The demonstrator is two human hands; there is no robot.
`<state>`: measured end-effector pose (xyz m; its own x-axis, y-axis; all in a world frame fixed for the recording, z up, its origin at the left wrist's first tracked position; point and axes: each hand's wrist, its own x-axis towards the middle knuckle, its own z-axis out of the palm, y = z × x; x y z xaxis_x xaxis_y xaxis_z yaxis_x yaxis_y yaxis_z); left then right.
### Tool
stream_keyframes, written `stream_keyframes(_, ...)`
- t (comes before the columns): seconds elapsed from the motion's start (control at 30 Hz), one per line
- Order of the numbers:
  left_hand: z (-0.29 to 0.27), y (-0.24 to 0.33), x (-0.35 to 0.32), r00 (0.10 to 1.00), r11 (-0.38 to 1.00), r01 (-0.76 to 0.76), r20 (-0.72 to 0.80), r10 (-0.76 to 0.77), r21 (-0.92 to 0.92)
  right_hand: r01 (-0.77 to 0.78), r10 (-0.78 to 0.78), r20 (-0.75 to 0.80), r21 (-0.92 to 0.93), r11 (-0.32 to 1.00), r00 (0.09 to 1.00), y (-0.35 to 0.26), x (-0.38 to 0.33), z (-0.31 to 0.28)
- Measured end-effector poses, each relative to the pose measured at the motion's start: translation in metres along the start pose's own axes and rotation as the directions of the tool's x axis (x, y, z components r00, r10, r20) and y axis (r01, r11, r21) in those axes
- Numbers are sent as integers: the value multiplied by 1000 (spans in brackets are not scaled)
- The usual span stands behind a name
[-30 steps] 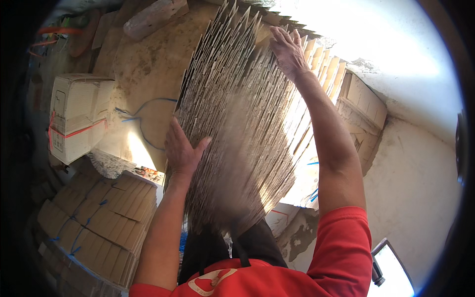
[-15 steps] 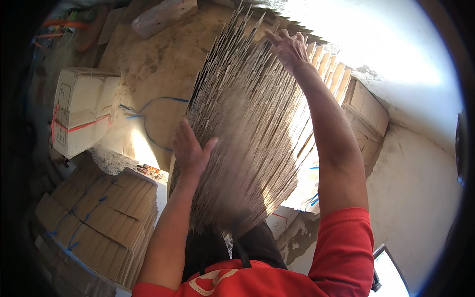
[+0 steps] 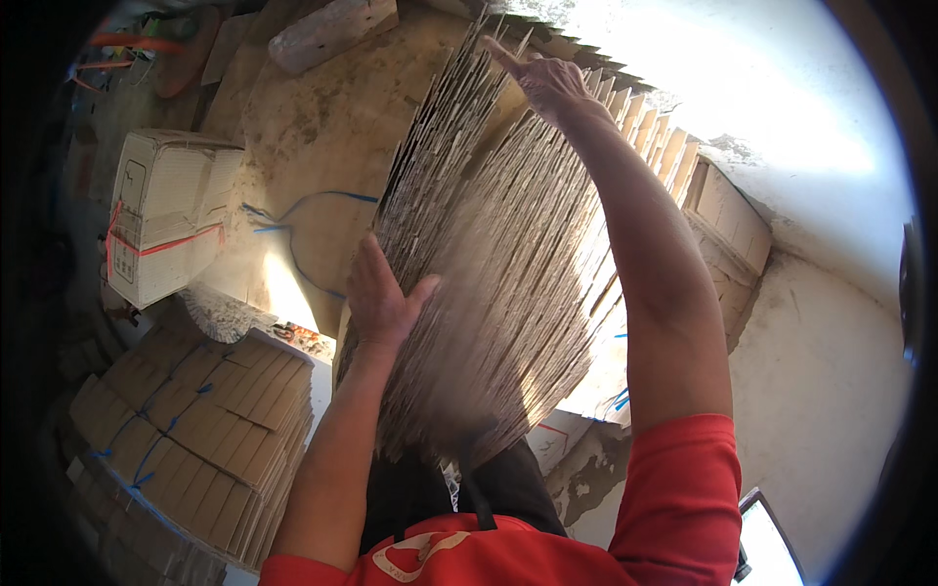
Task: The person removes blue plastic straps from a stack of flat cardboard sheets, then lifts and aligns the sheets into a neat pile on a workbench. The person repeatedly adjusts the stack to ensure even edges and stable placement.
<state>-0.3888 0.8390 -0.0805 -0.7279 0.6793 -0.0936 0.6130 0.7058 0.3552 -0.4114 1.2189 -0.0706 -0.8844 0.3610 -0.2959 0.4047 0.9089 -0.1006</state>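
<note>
A large stack of flat cardboard sheets (image 3: pixel 508 254) stands edge-up in front of me, its grey-brown edges running away from my body. My left hand (image 3: pixel 384 303) lies along the stack's left side, fingers straight and thumb spread over the edges. At the far end, my right hand (image 3: pixel 552 90) reaches over the top with its index finger stretched leftward and the other fingers partly bent. Beneath that hand a gap between the sheets bares a strip of plain brown board. Whether the bent fingers touch a sheet is hard to make out.
A white carton (image 3: pixel 171 220) tied with red string stands at the left. Below it are folded cardboard bundles (image 3: pixel 195 420) bound with blue cord. Loose blue strap (image 3: pixel 293 220) lies on the brown surface. More cardboard (image 3: pixel 728 215) leans by the pale wall (image 3: pixel 821 322) at right.
My right hand has shifted left along the stack's far end, its index finger now stretched out. The gap between the sheets there has widened. My left hand has barely moved.
</note>
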Motion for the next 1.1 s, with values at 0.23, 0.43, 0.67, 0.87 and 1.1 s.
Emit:
stream_keyframes(0.23, 1, -2, -3, 999, 999, -27, -23, 28, 45, 21, -55, -171, -196, 980, 984, -10, -12, 6)
stream_keyframes(0.43, 6, 7, -6, 999, 1000, -31, -34, 31, 0, -71, 65, -100, -54, 996, 993, -30, -18, -2)
stream_keyframes(0.67, 3, 10, -8, 1000, 1000, 4, -21, -4, 6, -32, 58, -381, 72, 997, 923, -108, -103, 10)
stream_keyframes(0.87, -9, 6, -5, 998, 996, -3, -67, -3, -88, -39, 92, -206, 250, 967, 974, -200, -238, 33)
stream_keyframes(1.1, -15, -41, -39, 992, 958, 20, -114, -55, -287, -31, 88, -180, 298, 954, 980, -237, -277, 66)
